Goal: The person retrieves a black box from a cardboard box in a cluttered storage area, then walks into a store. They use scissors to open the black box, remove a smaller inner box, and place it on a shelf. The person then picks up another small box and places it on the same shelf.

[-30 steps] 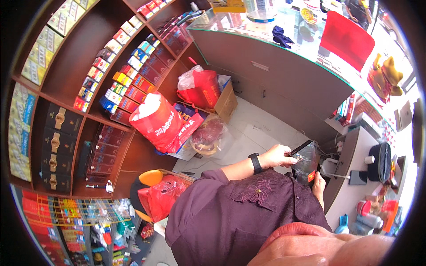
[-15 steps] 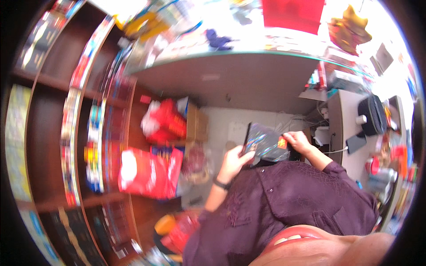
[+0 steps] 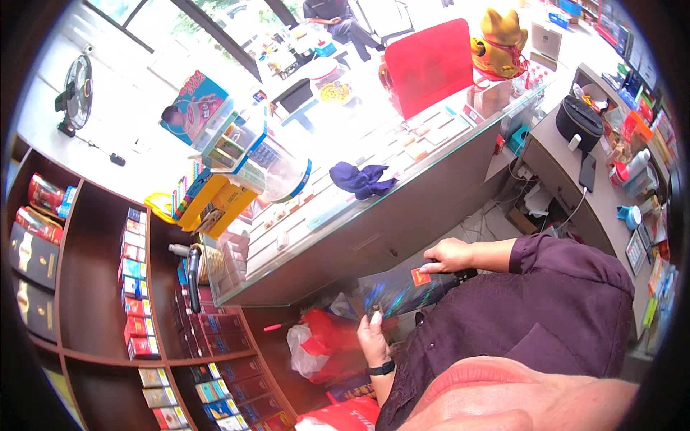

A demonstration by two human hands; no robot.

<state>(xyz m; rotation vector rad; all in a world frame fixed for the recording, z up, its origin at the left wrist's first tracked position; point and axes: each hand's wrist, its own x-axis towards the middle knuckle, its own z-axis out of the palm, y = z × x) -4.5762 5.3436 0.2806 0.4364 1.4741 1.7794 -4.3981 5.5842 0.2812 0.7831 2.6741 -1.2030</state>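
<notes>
In front of my body I hold a flat black package (image 3: 395, 293) with a shiny, rainbow-glinting surface and an orange-red square label. My left hand (image 3: 372, 339), a dark band on its wrist, grips the near left corner with the thumb on top. At the upper right edge, beside the label, my right hand (image 3: 449, 256) is closed on the package. The fingers under the package are hidden. A crumpled navy cloth (image 3: 361, 179) lies on the glass counter (image 3: 345, 208) beyond my hands.
Dark wooden shelves (image 3: 100, 273) with rows of small boxes stand at the left. Red and white bags (image 3: 323, 345) sit below. On the right, a side desk (image 3: 560, 169) bears a black case (image 3: 579, 122) and a phone (image 3: 588, 172). A golden cat figure (image 3: 499, 47) and a red panel (image 3: 429, 68) stand on the counter.
The view has swung left and up, showing more of the counter top, a fan and a seated person. Both hands still hold the package, which now slants differently.
</notes>
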